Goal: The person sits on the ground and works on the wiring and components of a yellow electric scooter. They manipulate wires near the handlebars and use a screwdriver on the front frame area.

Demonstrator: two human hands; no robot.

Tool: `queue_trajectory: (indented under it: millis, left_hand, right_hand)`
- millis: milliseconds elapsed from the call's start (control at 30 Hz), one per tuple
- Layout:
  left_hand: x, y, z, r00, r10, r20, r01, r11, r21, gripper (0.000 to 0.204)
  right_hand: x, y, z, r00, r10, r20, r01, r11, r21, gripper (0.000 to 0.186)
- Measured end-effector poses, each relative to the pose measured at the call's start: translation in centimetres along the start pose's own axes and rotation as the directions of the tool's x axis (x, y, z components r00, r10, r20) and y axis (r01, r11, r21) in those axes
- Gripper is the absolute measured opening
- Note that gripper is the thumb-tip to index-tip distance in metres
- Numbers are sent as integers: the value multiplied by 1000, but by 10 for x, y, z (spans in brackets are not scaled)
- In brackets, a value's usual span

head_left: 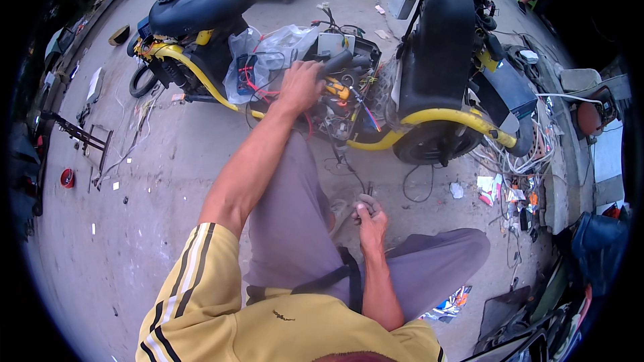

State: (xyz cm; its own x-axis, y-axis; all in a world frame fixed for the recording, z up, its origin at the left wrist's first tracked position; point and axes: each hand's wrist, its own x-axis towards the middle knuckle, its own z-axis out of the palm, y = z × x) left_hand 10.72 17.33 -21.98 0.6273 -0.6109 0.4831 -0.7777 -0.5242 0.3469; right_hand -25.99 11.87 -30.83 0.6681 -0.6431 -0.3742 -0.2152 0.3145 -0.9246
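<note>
My left hand (302, 85) reaches over the open middle of a yellow-framed electric scooter (191, 67), its fingers curled closed. What they grip is hidden; a black cylindrical piece (337, 62) lies right at the fingertips. Beside that hand are yellow-and-black pliers (337, 88) and several coloured wires (365, 108). Low in front of me, my right hand (371, 220) pinches the end of a thin black cable (350, 167), which runs up toward the scooter's wiring. A dark multimeter (247, 67) with red and black leads sits left of my left hand.
A clear plastic bag (288, 39) lies on the scooter's body. The black front section (446, 47) stands at right, above the wheel (436, 142). Tangled cables (537, 147) and scraps litter the ground at right. At left are a metal stand (87, 141) and a red cup (67, 177).
</note>
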Motion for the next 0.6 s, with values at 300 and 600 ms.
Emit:
queue_trajectory:
  millis: [300,600]
  left_hand:
    - [67,37,52,839,384,386,-444,893,76,53]
    - [99,38,61,680,391,621,-626,750,213,44]
  right_hand:
    - [-1,-3,-11,998,41,-53,-39,999,27,33]
    - [-8,5,-44,952,53,-301,-10,990,140,31]
